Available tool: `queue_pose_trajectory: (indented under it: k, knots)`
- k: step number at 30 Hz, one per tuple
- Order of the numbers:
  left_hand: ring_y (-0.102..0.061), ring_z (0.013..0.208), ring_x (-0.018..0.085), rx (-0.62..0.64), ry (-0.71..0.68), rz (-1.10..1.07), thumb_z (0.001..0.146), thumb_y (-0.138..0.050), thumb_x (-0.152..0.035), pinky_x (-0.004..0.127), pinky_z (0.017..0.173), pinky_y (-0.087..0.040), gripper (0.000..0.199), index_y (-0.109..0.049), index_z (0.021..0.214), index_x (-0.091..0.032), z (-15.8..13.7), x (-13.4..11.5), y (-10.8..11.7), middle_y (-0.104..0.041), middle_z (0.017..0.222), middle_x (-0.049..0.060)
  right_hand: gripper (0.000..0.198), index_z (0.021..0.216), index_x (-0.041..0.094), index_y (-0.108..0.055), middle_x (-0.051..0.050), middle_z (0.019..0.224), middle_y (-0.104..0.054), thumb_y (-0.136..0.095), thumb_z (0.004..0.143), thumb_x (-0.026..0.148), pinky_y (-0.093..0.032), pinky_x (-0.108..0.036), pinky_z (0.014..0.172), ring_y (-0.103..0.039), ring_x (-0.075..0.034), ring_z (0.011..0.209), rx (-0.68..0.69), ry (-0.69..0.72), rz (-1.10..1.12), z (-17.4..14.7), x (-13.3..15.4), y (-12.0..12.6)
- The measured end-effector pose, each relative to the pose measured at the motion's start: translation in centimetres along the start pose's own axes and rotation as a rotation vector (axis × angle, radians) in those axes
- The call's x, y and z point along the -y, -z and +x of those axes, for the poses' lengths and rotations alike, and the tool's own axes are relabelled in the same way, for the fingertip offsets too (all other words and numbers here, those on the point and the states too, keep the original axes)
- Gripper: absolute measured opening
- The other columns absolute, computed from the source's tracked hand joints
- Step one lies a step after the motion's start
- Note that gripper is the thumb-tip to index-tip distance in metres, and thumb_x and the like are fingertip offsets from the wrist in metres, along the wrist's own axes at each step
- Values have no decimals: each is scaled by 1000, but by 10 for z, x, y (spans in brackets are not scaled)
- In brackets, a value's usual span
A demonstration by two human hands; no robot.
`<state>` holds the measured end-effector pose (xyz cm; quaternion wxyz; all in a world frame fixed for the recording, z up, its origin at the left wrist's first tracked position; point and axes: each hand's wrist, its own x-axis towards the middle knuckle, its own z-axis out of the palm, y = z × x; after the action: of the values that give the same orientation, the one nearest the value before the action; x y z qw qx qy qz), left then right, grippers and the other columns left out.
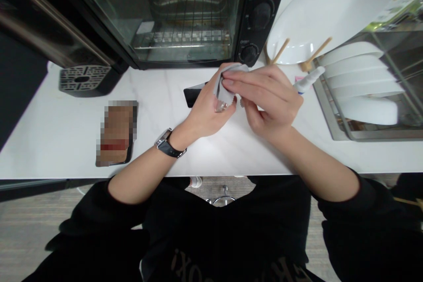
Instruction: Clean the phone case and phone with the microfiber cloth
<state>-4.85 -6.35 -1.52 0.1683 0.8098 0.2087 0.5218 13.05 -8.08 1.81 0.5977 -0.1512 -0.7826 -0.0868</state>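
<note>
Over the white counter my hands meet around a small grey cloth. My left hand, wearing a black-strapped watch, is closed around the cloth and a small shiny, see-through thing. Most of that thing is covered, so its kind does not show. With its fingertips, my right hand presses and pinches the cloth from the other side. A dark flat object lies partly hidden behind my left hand. Just beyond my right hand lies a small white bottle with a pointed end.
A black toaster oven stands at the back. At the left are a drip tray and a phone with a blurred screen. On the right, a dish rack holds white bowls below a large white dish.
</note>
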Motion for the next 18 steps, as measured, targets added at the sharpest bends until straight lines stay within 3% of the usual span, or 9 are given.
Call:
queue_pose_trajectory:
  k: [5, 12, 18]
  knots:
    - [-68, 140, 35, 13, 46, -21, 109, -58, -60, 59, 124, -57, 51, -46, 152, -34, -1, 3, -3, -65, 145, 9, 40, 136, 32, -78, -2, 122, -89, -54, 110, 13, -72, -38, 87, -84, -21, 106, 4, -39, 0, 0, 2, 1]
    - [-67, 141, 34, 0, 97, -17, 107, -61, -39, 60, 126, -56, 41, -52, 147, -32, 1, -2, -4, -67, 142, 7, 40, 139, 35, -76, -1, 137, -82, -43, 117, 30, -68, -48, 110, -81, -25, 121, 182, -250, 32, -8, 0, 9]
    - [-68, 141, 33, 42, 128, 70, 106, -61, -35, 61, 124, -57, 40, -51, 145, -34, 2, -6, 0, -67, 144, 6, 37, 133, 34, -80, 1, 132, -85, -48, 116, 33, -71, -47, 104, -83, -24, 118, 161, -263, 94, -7, -4, 8]
